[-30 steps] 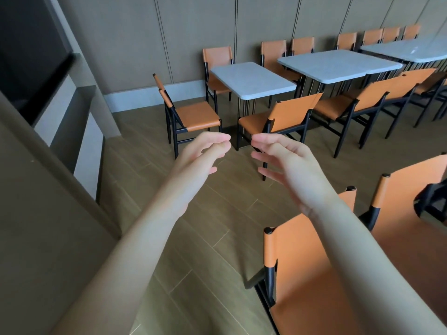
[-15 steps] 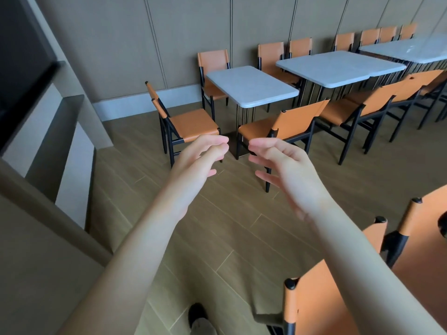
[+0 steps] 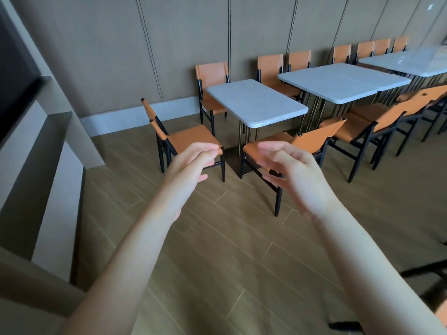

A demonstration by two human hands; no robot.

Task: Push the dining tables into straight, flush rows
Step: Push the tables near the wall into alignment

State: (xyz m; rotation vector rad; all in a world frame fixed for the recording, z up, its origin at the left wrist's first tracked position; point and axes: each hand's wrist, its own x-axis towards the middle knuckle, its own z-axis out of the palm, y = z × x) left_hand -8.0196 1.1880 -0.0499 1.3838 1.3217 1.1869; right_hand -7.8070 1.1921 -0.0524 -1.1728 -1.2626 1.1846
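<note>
With both hands, left (image 3: 191, 165) and right (image 3: 290, 170), loosely curled and empty, the small table (image 3: 256, 102) looks heavy, stiff on its pedestal, best pushed at the surface's edge.

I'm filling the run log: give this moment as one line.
left hand: empty, raised | right hand: empty, raised | small white rectangular table: untouched, gap to long white table | stage: approaching

Wood-plank floor (image 3: 232, 257) across the lower frame, carrying 1 small grey table (image 3: 256, 102) at centre, longer grey tables (image 3: 343, 81) at upper right, orange chairs (image 3: 188, 139) around them.
</note>
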